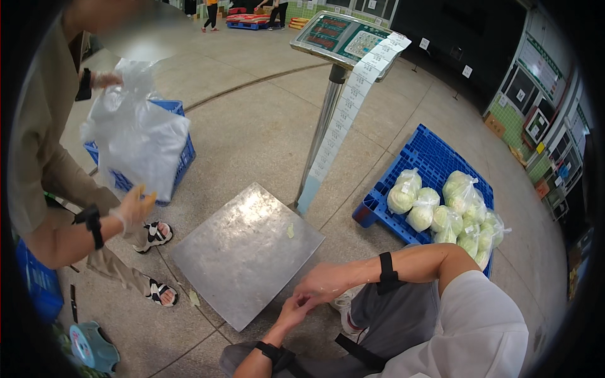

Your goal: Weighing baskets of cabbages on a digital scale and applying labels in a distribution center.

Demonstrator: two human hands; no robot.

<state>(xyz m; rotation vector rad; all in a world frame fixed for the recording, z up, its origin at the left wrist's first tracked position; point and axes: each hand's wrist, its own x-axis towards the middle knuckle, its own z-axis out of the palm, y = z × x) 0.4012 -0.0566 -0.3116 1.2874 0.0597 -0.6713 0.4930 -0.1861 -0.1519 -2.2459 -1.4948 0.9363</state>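
My left hand (292, 315) and my right hand (326, 281) meet in front of me, just off the near right edge of the steel scale platform (236, 261). Their fingers are curled in and touch each other; whether anything small is between them cannot be made out. The platform bears only a scrap of pale green leaf (290, 230). From its far corner rises a metal post (324, 120) with the scale's display head (343, 41). A long strip of white printed labels (343, 113) hangs from the head down toward the platform.
On the right, a blue pallet (403, 179) holds several bagged cabbages (421, 211). At left, a person (38, 157) grips clear plastic bags (142, 126) over a blue crate (188, 148). A teal stool (94, 348) stands at lower left. Leaf scraps (194, 297) lie on the floor.
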